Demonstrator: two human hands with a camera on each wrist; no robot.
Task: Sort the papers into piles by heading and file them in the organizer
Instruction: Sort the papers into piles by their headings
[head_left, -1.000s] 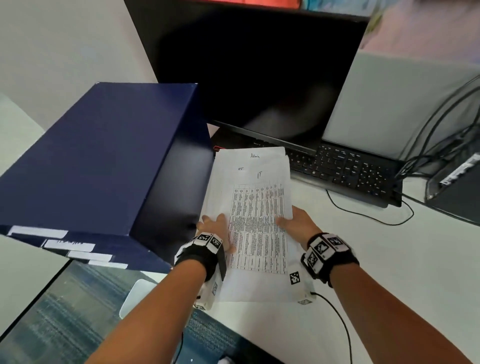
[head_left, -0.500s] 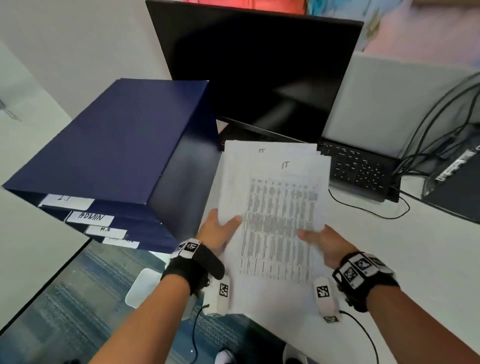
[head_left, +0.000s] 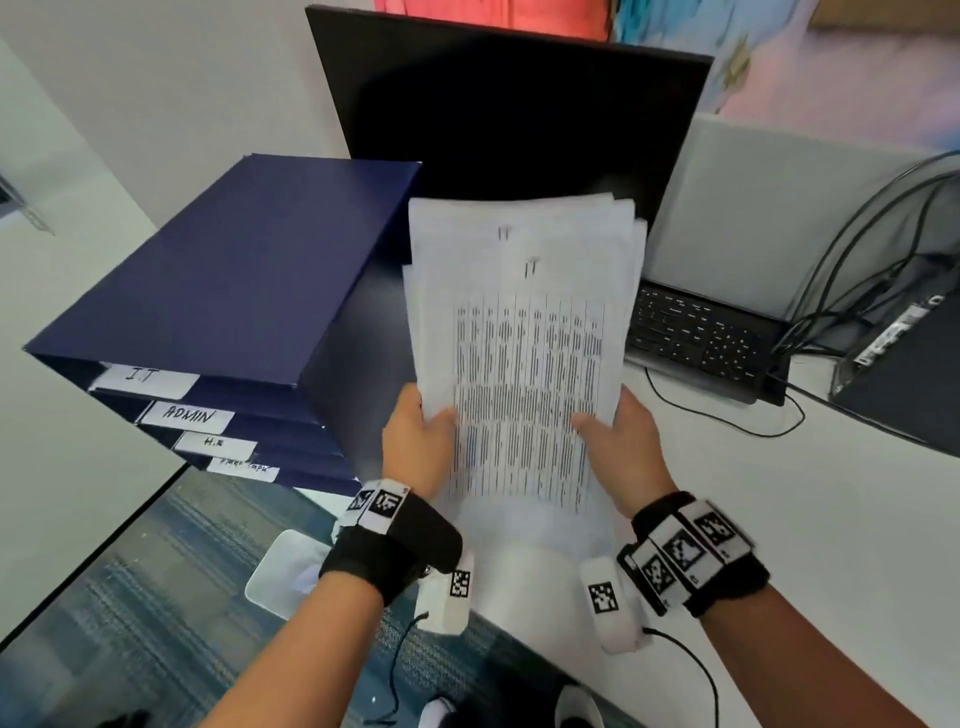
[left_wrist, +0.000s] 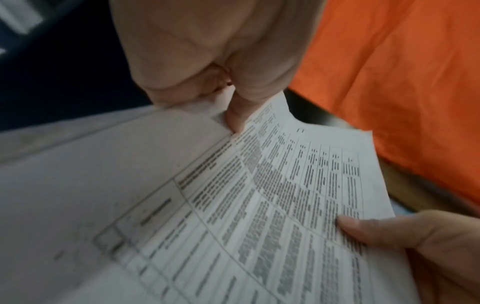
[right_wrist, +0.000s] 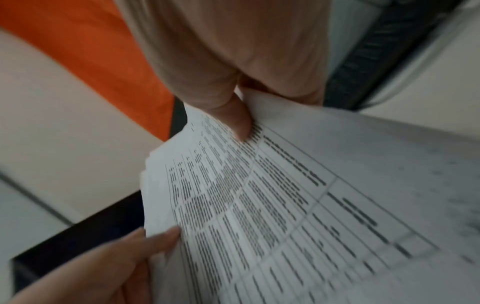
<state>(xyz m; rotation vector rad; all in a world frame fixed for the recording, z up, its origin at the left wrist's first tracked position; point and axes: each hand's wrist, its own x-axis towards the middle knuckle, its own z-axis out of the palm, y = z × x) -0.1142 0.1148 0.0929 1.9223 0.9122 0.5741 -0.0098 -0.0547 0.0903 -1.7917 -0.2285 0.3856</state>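
A stack of white papers (head_left: 524, 332) headed "IT", with a printed table, is held up off the desk in front of the monitor. My left hand (head_left: 418, 441) pinches its lower left edge, thumb on top. My right hand (head_left: 621, 441) pinches the lower right edge the same way. The left wrist view shows the papers (left_wrist: 259, 205) under my left thumb (left_wrist: 237, 115); the right wrist view shows the papers (right_wrist: 285, 195) under my right thumb (right_wrist: 240, 123). The dark blue organizer (head_left: 218, 291) stands to the left, its slots labelled IT (head_left: 143, 376), ADMIN (head_left: 189, 415), HR (head_left: 215, 443) and one blurred label.
A black monitor (head_left: 509, 119) stands behind the papers. A laptop (head_left: 727, 291) with a black keyboard sits at the right, with cables (head_left: 857, 249) and a dark device (head_left: 904, 353) beyond it. The white desk (head_left: 779, 509) extends right; carpet (head_left: 156, 597) lies below left.
Both hands have lifted the paper stack off the desk and raised it toward the monitor. The view has shifted so the organizer's labelled slots now show.
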